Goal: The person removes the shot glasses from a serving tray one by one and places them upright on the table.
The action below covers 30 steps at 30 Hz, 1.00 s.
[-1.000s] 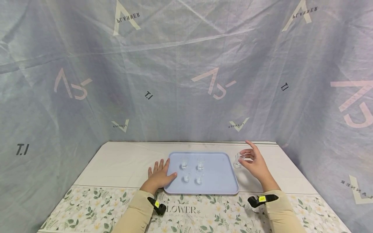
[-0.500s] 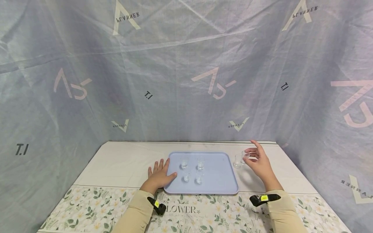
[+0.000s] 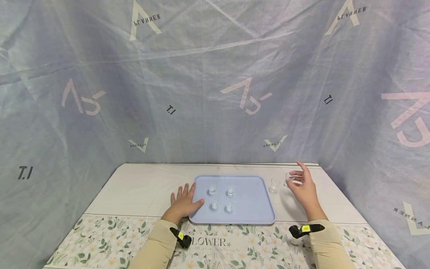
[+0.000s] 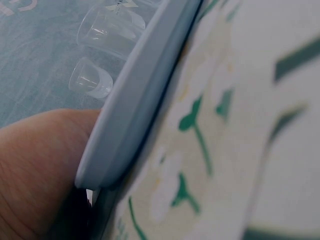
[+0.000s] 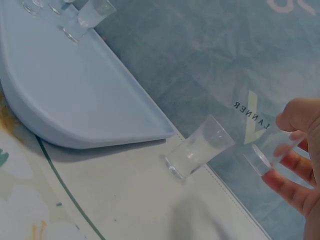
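My right hand (image 3: pixel 304 188) pinches a clear shot glass (image 3: pixel 288 180) between thumb and fingers, above the white cloth right of the tray; the index finger points up. In the right wrist view, the held shot glass (image 5: pixel 258 160) is partly hidden by the fingers. A second shot glass (image 3: pixel 273 186) stands upright on the cloth beside the right edge of the blue tray (image 3: pixel 252 201). Several shot glasses (image 3: pixel 231 189) stand on the tray's left half. With fingers spread, my left hand (image 3: pixel 183 204) rests at the tray's left edge, its thumb over the rim.
A white cloth (image 3: pixel 147 190) with a floral front band (image 3: pixel 111 239) covers the table. Grey-blue printed fabric (image 3: pixel 201 112) hangs behind and on both sides. The tray's raised rim (image 4: pixel 125 95) shows close up in the left wrist view.
My right hand has moved to the right with the held shot glass, away from the one standing beside the tray. The left hand and the tray have stayed put.
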{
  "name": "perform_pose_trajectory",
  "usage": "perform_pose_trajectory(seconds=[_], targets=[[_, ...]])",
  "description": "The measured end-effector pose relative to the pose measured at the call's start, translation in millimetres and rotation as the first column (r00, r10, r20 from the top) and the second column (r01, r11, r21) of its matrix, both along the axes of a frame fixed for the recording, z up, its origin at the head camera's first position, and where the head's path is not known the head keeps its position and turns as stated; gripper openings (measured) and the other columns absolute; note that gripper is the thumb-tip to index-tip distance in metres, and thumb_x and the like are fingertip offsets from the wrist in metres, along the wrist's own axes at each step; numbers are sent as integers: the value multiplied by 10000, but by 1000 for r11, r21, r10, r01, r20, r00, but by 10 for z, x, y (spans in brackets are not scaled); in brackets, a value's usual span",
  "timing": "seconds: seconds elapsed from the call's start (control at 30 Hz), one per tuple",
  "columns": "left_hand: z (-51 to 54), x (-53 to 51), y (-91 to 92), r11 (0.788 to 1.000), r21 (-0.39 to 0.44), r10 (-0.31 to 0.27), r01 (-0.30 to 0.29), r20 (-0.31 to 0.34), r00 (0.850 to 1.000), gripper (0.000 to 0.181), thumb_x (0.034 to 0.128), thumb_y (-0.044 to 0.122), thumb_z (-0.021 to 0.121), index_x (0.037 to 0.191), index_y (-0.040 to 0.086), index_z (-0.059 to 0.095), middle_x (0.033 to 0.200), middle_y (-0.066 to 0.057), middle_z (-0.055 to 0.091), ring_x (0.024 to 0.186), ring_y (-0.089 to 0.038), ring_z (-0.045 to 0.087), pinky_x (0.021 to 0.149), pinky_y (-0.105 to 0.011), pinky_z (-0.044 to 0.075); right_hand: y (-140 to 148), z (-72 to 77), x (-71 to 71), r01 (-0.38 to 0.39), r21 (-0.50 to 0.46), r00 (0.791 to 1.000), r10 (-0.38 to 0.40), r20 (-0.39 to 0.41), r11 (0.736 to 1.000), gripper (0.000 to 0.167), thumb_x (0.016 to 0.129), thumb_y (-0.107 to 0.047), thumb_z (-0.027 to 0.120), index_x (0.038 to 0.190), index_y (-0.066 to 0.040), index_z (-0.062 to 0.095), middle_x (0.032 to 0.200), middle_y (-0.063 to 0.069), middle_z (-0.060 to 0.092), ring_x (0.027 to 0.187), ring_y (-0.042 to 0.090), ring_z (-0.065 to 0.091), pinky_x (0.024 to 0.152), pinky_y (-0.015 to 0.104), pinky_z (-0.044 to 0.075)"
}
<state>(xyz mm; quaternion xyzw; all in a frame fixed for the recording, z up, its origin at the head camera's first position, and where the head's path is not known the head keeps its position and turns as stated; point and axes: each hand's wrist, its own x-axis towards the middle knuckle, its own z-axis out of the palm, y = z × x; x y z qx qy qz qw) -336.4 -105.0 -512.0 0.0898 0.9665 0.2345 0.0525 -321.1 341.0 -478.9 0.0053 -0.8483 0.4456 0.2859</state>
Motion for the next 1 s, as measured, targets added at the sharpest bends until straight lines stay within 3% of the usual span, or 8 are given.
perform_pose_trajectory(seconds=[0.23,0.53,0.73,1.0], targets=[[-16,-7,-4,1000,-8,0,0,8,1000,846,996,556,512,1641,138,158,1677,-221,81,1534,-451,-9,1166,-673,-57,21,-31,-11,47,-33,999,-47,1,998,805,879,33,727,1565,-136,341,1189,194,658,1065,325,631,772,1,402],[4,-1,6,1000,-6,2,-2,1,1000,845,992,563,521,1639,142,177,1675,-223,98,1533,-455,9,1164,-687,-31,72,-155,-39,47,-49,999,-46,29,998,726,909,0,724,1535,-121,378,1222,172,657,990,104,613,766,29,448],[9,10,2,1000,-3,-2,2,7,1000,845,994,562,518,1640,143,172,1675,-223,91,1533,-453,0,1164,-684,-35,76,-219,-35,44,-13,998,-44,44,999,733,922,-22,719,1549,-146,360,1240,146,649,1064,235,624,760,47,448],[-97,-65,-26,1000,17,-4,4,17,1000,893,974,607,510,1647,168,121,1683,-210,27,1537,-424,-75,1163,-651,-115,96,-305,-48,34,-7,997,-34,72,999,741,941,-28,699,1568,-147,323,1269,161,632,1115,309,632,772,55,429]])
